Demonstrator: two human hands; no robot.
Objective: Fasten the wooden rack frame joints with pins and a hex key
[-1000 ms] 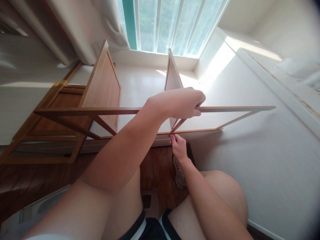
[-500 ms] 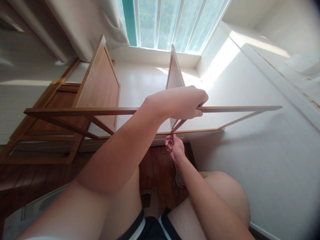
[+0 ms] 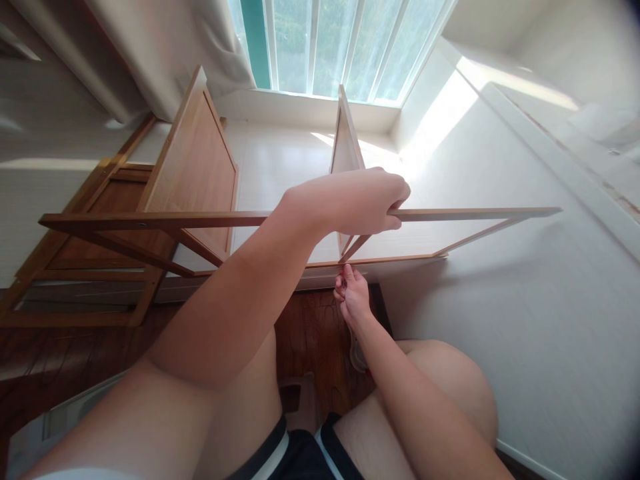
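Observation:
My left hand (image 3: 373,200) reaches across and is closed on the long top rail of a wooden frame (image 3: 465,214). That frame stands on edge and joins a panelled wooden board (image 3: 197,160) on the left and a narrower upright panel (image 3: 347,137) near the middle. Below, my right hand (image 3: 353,293) has its fingers curled together against the underside of the lower rail, where the middle panel's corner meets it. Whatever the right fingers pinch is too small and hidden to name.
Another wooden panelled piece (image 3: 97,247) leans at the left. A white wall (image 3: 540,300) rises close on the right. Ahead are a barred window (image 3: 335,47) and a curtain (image 3: 170,53). On the dark wooden floor (image 3: 310,327) sits a pale plastic stool-like object (image 3: 306,400).
My right hand has turned slightly, its thumb and fingers now closer up against the lower rail. The left hand keeps its grip; the whole view has shifted a little.

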